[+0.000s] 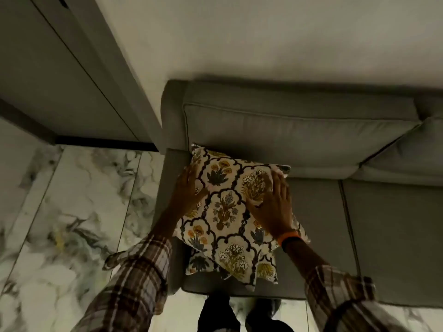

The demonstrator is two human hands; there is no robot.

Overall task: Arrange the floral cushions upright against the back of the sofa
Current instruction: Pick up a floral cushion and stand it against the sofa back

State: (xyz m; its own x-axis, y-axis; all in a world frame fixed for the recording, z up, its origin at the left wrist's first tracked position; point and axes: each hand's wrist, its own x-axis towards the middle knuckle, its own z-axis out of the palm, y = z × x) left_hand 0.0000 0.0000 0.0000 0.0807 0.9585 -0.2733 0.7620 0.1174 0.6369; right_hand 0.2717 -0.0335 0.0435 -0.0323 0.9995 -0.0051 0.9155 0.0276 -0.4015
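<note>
A cream floral cushion (227, 207) with dark lattice and yellow flowers lies tilted on the left end of the grey sofa seat (318, 212), its far edge near the back cushion (299, 133). My left hand (189, 188) presses against its left edge. My right hand (271, 204) lies flat on its right side, fingers spread. A second floral cushion (199, 264) lies flat underneath, mostly hidden, its corners showing at the seat's front edge.
The sofa's left armrest (171, 164) runs beside the cushions. A second back cushion (407, 159) leans at the right. Marbled floor tiles (72, 212) spread to the left, with a wall panel (60, 80) behind. My legs (239, 315) stand at the sofa's front.
</note>
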